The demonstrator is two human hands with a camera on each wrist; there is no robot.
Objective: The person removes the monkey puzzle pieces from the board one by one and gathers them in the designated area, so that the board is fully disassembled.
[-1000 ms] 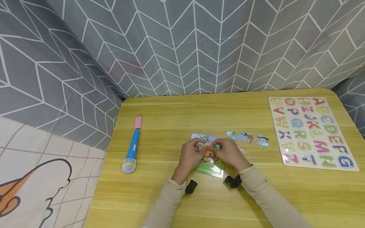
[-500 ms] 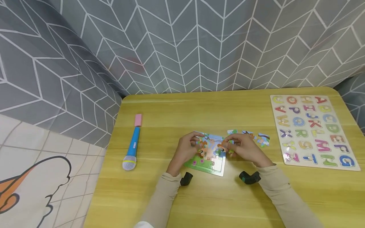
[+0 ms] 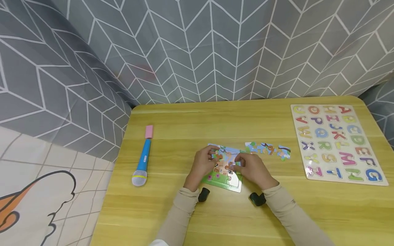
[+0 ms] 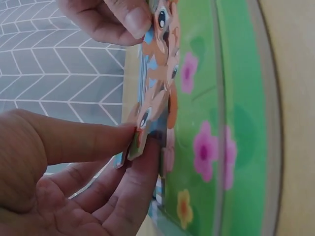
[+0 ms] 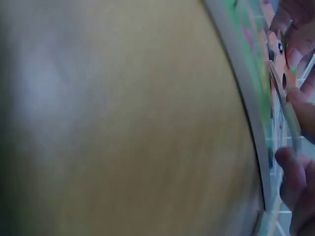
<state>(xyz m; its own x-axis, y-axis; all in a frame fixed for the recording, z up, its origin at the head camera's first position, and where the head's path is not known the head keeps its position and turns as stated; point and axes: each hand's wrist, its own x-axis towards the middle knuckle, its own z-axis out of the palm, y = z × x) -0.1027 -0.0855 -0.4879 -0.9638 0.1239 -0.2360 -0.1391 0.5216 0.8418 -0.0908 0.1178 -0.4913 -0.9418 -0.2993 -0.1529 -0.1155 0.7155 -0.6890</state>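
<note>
Between thumb and fingers of my left hand (image 3: pixel 203 163) is a jigsaw piece (image 4: pixel 141 137) showing part of an animal face with an eye, held tilted over the left side of the puzzle board (image 3: pixel 222 185). My right hand (image 3: pixel 253 169) pinches another jigsaw piece (image 5: pixel 284 101) above the board's right side. Both pieces come close together edge to edge in the left wrist view. On the board, a green lower part with pink flowers (image 4: pixel 204 150) shows, and blue artwork lies at its top. My fingers hide parts of the picture.
Several loose jigsaw pieces (image 3: pixel 267 148) lie behind my right hand. A letter board (image 3: pixel 338 145) occupies the table's right side. Over on the left are a blue toy microphone (image 3: pixel 143 162) and a pink block (image 3: pixel 149 131). A grey patterned curtain (image 3: pixel 212 51) hangs behind the table.
My hands were close together over the animal's face, then moved apart, the right one going past the board's right edge. Now the right hand is back over the board with its piece.
</note>
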